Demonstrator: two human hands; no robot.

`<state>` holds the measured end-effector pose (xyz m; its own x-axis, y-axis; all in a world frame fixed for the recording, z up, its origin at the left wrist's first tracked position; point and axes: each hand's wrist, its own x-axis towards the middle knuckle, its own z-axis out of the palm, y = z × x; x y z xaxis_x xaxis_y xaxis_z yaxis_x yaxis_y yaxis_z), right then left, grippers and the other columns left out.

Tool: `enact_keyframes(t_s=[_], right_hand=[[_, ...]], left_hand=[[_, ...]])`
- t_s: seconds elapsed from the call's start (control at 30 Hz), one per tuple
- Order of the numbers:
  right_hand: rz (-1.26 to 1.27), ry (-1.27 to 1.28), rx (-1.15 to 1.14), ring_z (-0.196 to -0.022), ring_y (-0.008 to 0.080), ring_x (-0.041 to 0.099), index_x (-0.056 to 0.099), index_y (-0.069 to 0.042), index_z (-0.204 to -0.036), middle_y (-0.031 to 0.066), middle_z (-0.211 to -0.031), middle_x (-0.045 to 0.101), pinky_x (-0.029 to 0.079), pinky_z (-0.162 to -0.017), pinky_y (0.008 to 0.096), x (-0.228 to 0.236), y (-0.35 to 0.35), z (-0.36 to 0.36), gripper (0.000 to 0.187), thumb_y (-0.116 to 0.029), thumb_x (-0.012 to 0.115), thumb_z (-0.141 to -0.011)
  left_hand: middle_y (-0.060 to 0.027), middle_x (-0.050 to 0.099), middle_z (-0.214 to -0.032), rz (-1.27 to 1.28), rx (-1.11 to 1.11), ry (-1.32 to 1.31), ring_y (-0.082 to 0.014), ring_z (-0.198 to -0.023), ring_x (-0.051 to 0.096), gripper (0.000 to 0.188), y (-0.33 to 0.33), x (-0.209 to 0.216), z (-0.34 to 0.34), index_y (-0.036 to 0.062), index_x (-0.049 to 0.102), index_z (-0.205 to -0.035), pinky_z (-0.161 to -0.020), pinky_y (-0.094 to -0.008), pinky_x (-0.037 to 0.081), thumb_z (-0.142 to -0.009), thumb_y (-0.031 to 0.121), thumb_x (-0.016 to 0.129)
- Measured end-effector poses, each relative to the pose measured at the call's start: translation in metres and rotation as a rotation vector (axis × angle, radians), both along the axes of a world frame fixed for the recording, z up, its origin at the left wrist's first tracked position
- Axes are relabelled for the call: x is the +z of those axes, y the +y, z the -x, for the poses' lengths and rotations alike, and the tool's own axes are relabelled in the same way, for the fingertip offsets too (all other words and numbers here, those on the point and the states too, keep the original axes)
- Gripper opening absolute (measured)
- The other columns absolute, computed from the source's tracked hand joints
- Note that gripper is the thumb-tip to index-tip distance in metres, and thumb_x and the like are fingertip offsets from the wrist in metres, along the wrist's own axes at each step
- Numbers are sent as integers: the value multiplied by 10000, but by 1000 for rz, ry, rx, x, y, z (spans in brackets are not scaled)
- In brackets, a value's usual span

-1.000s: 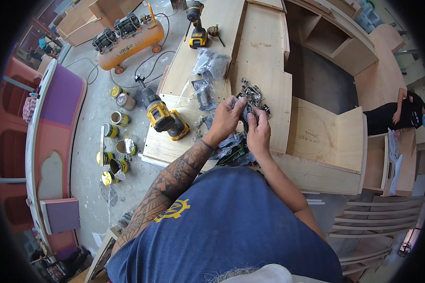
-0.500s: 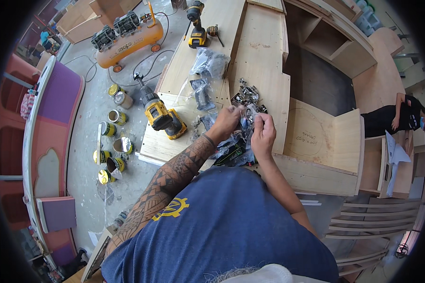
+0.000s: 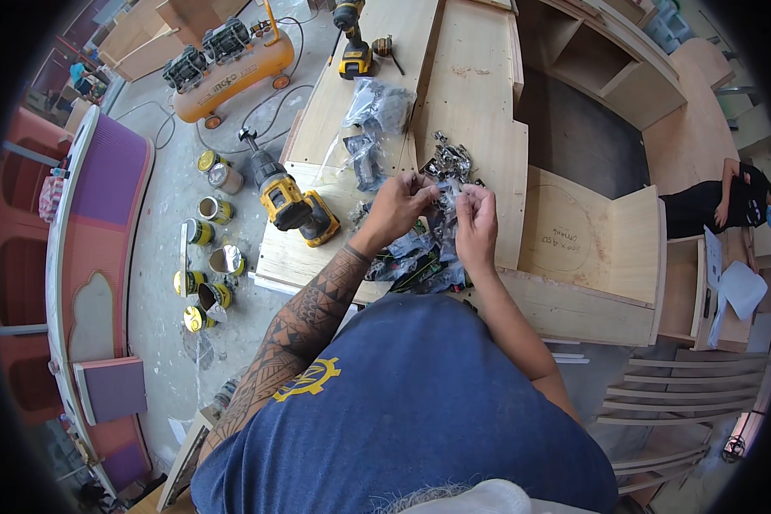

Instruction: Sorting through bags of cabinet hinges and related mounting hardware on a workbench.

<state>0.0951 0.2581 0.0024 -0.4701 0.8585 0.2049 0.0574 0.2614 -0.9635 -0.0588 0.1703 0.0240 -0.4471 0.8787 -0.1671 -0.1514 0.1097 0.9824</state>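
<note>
My left hand (image 3: 400, 208) and my right hand (image 3: 477, 224) come together over a wooden panel, fingers pinched on a small clear plastic packet (image 3: 445, 199) between them. What the packet contains is too small to make out. Just beyond my fingertips lies a heap of shiny metal hardware (image 3: 450, 160), which looks like cabinet hinges. Below my hands, close to my body, are crumpled plastic packets (image 3: 415, 261), dark and green in places. Farther off to the left sits a larger clear bag (image 3: 379, 110) of grey parts.
A yellow-and-black drill (image 3: 295, 206) stands on the panel's left side; another power driver (image 3: 354, 43) stands at the far end. Open paint cans (image 3: 214, 211) and an orange air compressor (image 3: 236, 79) are on the floor. An open wooden cabinet (image 3: 591, 240) adjoins on the right, near another person (image 3: 715, 201).
My hands have shifted slightly, the left one turning so its back faces up more. Both stay at the plastic packet. At the right, the person's pale sheet has moved.
</note>
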Motion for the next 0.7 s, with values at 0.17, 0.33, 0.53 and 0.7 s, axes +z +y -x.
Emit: enact_keyframes(t_s=[0.17, 0.33, 0.53, 0.7], right_hand=[[325, 93, 130, -843, 98, 633, 703, -2, -1144, 1, -970, 706, 525, -782, 281, -25, 15, 2, 230, -220, 654, -1090], [686, 163, 134, -852, 81, 623, 719, -15, -1096, -11, -927, 704, 518, -792, 269, -38, 22, -1, 226, -235, 670, -1078], [737, 144, -144, -895, 129, 626, 618, -33, -1146, 52, -1049, 678, 542, -833, 336, -52, 38, -11, 276, -297, 537, -1138], [1021, 360, 147, -951, 112, 614, 627, -52, -1222, 13, -1080, 657, 534, -850, 314, 5, 10, -7, 317, -339, 515, -1151]], left_hand=[[-55, 713, -943, 51, -68, 76, -134, -813, 723, 214, -13, 4, 0, -56, 670, -1101, -768, -282, 609, -1056, 152, 693], [-60, 720, -940, 48, -129, 4, -139, -842, 727, 172, -30, 0, 5, -46, 675, -1085, -801, -300, 627, -1043, 119, 701], [-100, 711, -1042, -134, 343, -249, -172, -876, 742, 190, -44, 8, 10, -52, 594, -1156, -861, -306, 649, -1063, 99, 663], [-97, 708, -1063, -216, 413, -306, -168, -878, 742, 210, -37, -3, -2, -44, 594, -1218, -865, -310, 649, -1063, 84, 654]])
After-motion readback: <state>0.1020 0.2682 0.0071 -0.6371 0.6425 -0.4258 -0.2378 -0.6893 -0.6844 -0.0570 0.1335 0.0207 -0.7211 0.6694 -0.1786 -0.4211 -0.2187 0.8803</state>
